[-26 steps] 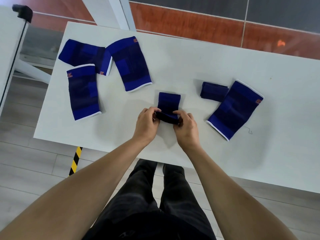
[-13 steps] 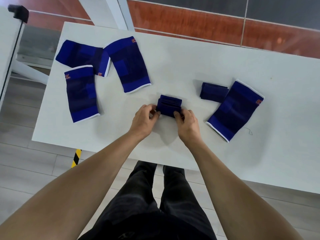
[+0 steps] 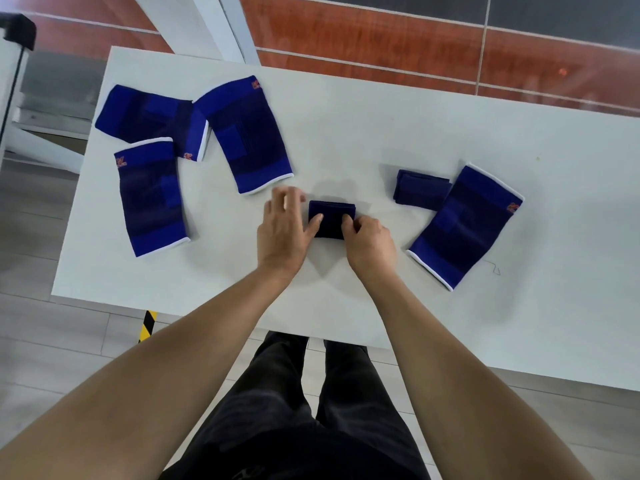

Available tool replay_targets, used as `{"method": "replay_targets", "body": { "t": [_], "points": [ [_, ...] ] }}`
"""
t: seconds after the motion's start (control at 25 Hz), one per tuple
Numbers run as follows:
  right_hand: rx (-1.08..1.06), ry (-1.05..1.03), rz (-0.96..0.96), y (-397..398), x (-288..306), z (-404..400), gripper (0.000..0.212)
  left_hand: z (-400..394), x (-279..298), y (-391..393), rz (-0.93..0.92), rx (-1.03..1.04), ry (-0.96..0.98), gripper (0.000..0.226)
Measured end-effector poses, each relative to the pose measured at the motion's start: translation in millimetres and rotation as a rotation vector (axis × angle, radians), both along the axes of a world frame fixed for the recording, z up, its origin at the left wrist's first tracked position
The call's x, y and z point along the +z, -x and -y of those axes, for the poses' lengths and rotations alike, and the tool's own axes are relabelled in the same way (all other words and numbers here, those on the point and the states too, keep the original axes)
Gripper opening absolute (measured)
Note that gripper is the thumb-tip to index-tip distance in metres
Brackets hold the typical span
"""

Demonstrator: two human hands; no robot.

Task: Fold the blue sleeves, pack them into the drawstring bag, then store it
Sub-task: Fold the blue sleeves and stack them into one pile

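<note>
While the right hand (image 3: 369, 242) pinches the folded sleeve (image 3: 331, 219) on the table (image 3: 381, 133), the left hand (image 3: 282, 230) lies open, thumb on its left edge; flat sleeves (image 3: 249, 133) wait well left, nearer that hand.

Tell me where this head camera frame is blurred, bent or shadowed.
Head view: the left hand has smeared, motion-blurred fingers, while the right hand and folded sleeve look sharp; the white table edges bow from wide-angle distortion; soft shadows lie under the hands and beside the second folded sleeve; lighting is even, no harsh glare.
</note>
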State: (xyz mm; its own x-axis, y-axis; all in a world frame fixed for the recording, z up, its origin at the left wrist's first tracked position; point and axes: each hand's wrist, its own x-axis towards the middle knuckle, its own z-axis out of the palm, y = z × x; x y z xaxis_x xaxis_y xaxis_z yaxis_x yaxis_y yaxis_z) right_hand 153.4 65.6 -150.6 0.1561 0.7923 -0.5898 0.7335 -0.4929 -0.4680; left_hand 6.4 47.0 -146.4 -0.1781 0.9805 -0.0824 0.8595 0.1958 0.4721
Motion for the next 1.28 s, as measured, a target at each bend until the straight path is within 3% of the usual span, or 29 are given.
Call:
{"method": "replay_targets", "body": {
  "t": [0.12, 0.2, 0.28, 0.4, 0.52, 0.72, 0.96, 1.28],
  "points": [
    [0.05, -0.02, 0.083, 3.2, -1.3, -0.6, 0.041, 5.6, -19.7, 4.9, -0.267, -0.356, -0.175, 0.041],
    [0.063, -0.108, 0.128, 0.3, -2.8, 2.9, 0.039, 10.2, -31.1, 6.7, -0.322, -0.345, -0.166, 0.044],
    [0.085, -0.33, 0.154, -4.5, -4.6, 8.2, 0.033, 13.1, -37.7, 5.4, -0.314, -0.328, -0.161, 0.048],
    [0.317, -0.674, 0.281, -6.2, -15.4, 10.7, 0.012, 10.6, -40.4, 4.5, -0.286, -0.335, -0.157, 0.055],
    [0.437, -0.797, 0.358, -16.0, -20.4, 12.4, 0.024, 0.0, -41.4, 4.6, -0.296, -0.341, -0.176, 0.051],
    [0.507, -0.678, 0.484, -39.4, -25.5, 18.4, 0.052, -41.9, -47.8, -8.1, -0.313, -0.398, -0.191, 0.049],
    [0.483, -0.641, 0.59, -44.5, -16.5, -16.0, 0.051, -77.9, -51.1, -29.3, -0.35, -0.385, -0.175, 0.052],
    [0.442, -0.54, 0.538, -45.2, -7.1, -22.1, 0.062, -95.0, -34.1, -38.8, -0.291, -0.399, -0.054, 0.048]
  ]
}}
